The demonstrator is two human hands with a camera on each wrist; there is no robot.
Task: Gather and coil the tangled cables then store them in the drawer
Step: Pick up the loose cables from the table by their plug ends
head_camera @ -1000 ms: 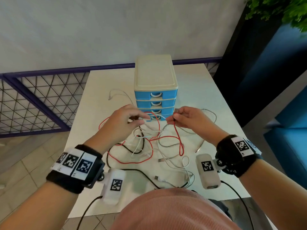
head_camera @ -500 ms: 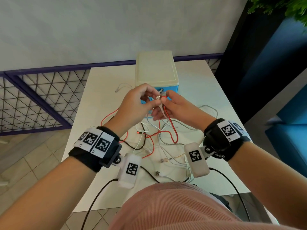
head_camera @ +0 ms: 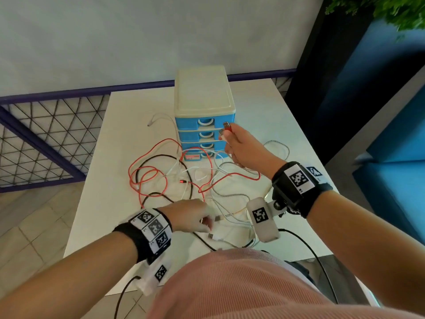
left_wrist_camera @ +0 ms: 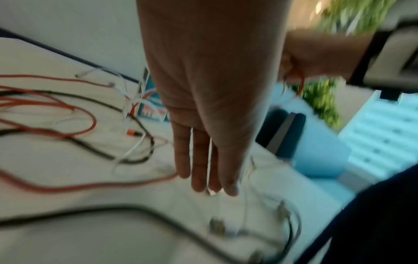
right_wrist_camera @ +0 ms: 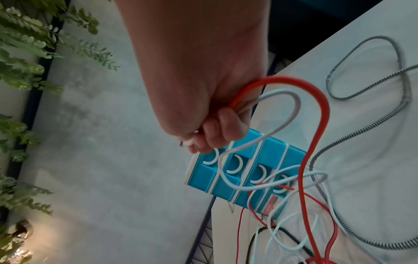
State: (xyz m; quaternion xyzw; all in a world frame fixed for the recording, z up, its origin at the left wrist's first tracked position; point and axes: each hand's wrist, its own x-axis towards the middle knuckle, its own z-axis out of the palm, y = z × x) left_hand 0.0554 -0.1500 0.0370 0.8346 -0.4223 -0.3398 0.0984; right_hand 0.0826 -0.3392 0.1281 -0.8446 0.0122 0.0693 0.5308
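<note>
Tangled cables (head_camera: 184, 178) sprawl across the frame's centre, blocking the drawer unit's (head_camera: 203, 111) lower fronts; bare desk (head_camera: 128, 125) lies open at left and far right.

One drawer unit (head_camera: 204, 104) with four blue drawers; two hands; cable tangle (head_camera: 174, 178) of red, white, black, braided strands, exact count unclear.

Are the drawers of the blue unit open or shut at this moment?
Shut. All four fronts of the drawer unit sit flush in the head view, none pulled out, and the cables lie loose on the table.
</note>
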